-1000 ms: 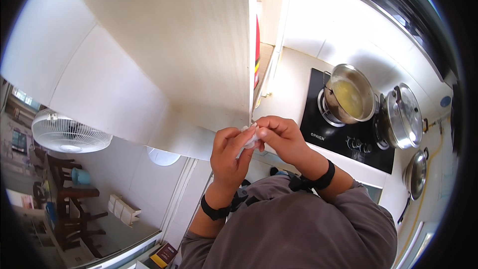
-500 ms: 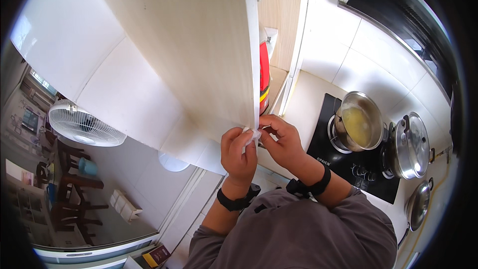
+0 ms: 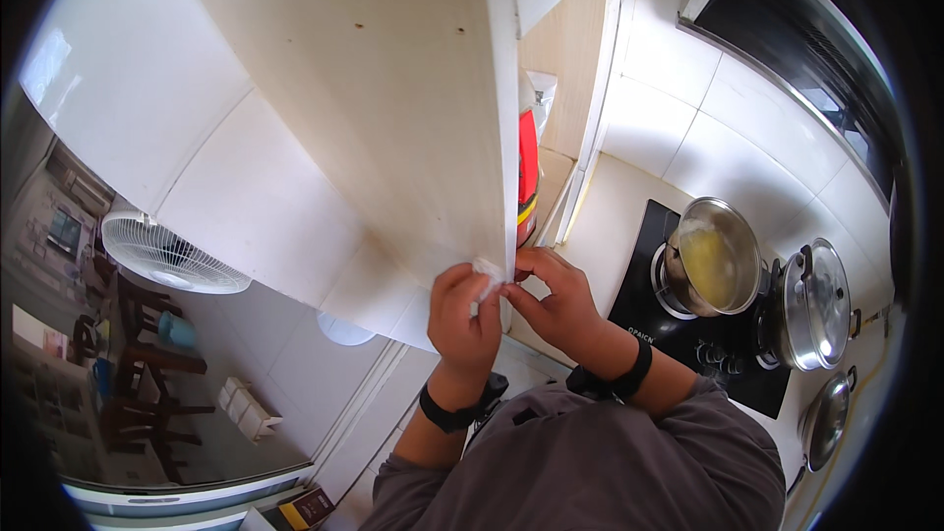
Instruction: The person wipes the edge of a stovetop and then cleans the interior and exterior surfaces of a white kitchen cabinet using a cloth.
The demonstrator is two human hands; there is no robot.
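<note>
A small, crumpled piece of whitish see-through plastic (image 3: 486, 271), perhaps a little bag, shows between my hands. My left hand (image 3: 462, 326) is closed on it with thumb and fingers together. From the other side my right hand (image 3: 557, 301) pinches at its edge; the very fingertips are partly hidden. Both hands are close together at the lower front edge of a pale cabinet panel (image 3: 393, 118). Just beyond my right hand, a red package (image 3: 528, 162) with a yellow and black band stands inside the cabinet, partly covered by the panel.
Right of me is a black gas cooktop (image 3: 654, 334). On it stand an uncovered steel pot (image 3: 736, 231) with yellowish liquid and a glass-lidded steel pot (image 3: 816, 305). Another lid or pan (image 3: 829, 423) lies nearer. A range hood (image 3: 796, 49) hangs above. At left is a white fan (image 3: 175, 251).
The plastic has come slightly further up and left between my fingers, with my left hand shifted a little left. The view has tilted slightly, so cooktop and pots appear lower.
</note>
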